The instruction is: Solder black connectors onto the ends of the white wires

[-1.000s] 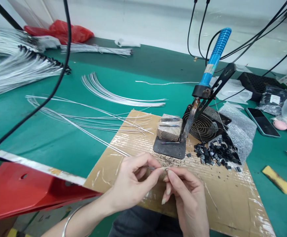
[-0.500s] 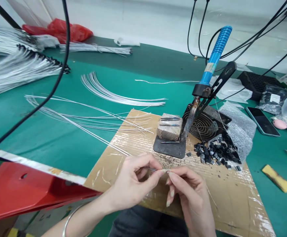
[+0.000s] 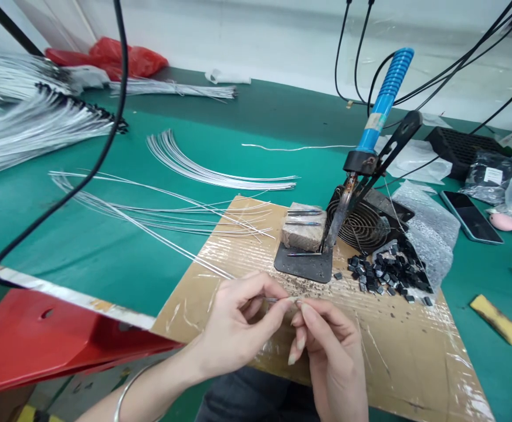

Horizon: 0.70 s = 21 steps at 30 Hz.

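My left hand (image 3: 240,331) is closed around a couple of thin white wires (image 3: 214,268), which run back to the left across the cardboard. Thumb and forefinger of my right hand (image 3: 332,349) pinch the wires' ends, right beside my left fingertips. The tips themselves are mostly hidden by the fingers. Just beyond the hands, a soldering iron (image 3: 381,105) with a blue handle leans in its black stand, its tip end down by a worn block (image 3: 304,237). Small black connector-like pieces (image 3: 392,272) lie piled to the right.
Loose white wires (image 3: 180,208) and a curved bundle (image 3: 203,167) lie on the green mat. Finished-looking bunches with black ends (image 3: 75,111) are at left. A dark cable (image 3: 121,76) hangs in front. A phone (image 3: 471,215) and yellow sponge (image 3: 497,319) sit right.
My right hand has shifted slightly left, closer in against my left fingertips. The left hand keeps its grip on the wires, and the view has moved a little.
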Motion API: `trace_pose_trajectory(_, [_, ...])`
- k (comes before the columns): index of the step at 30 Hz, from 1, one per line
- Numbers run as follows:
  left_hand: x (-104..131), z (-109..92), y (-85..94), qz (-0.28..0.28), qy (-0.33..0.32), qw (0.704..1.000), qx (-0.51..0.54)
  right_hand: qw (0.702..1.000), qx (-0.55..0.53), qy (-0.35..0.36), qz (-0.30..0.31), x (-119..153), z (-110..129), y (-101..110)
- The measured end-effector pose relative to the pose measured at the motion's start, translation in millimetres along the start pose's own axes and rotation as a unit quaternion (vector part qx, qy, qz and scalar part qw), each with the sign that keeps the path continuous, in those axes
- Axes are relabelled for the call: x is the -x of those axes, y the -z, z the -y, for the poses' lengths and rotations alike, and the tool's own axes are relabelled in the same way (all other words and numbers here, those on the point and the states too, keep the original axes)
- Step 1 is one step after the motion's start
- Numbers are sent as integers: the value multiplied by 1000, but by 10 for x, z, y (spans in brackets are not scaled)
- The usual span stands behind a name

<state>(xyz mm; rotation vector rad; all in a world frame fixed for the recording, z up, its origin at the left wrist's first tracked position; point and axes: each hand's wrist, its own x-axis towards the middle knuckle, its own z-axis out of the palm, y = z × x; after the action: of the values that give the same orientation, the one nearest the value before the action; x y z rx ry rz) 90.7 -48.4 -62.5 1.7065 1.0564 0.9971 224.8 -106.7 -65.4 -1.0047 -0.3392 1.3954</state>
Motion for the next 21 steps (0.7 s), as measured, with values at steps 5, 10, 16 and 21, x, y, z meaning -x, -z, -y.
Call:
trace_pose_trajectory(5, [-4,-9,-2,-9,-8,1000,-5,1000,-13,15,6,3,-58,-2])
trace_pose_trajectory(10, [12,6,0,-7,-16,1000,-15,1000,-15,11,23,-22,-55,35])
trace_pose_trajectory(16, [9,-2,-1,-11,-27,999,-24,999,-24,33,32,-33,-82,35])
trace_pose_trajectory(21, [-18,-37,-11,-24,-45,998,-25,999,-42,13,-15,19,-74,-51])
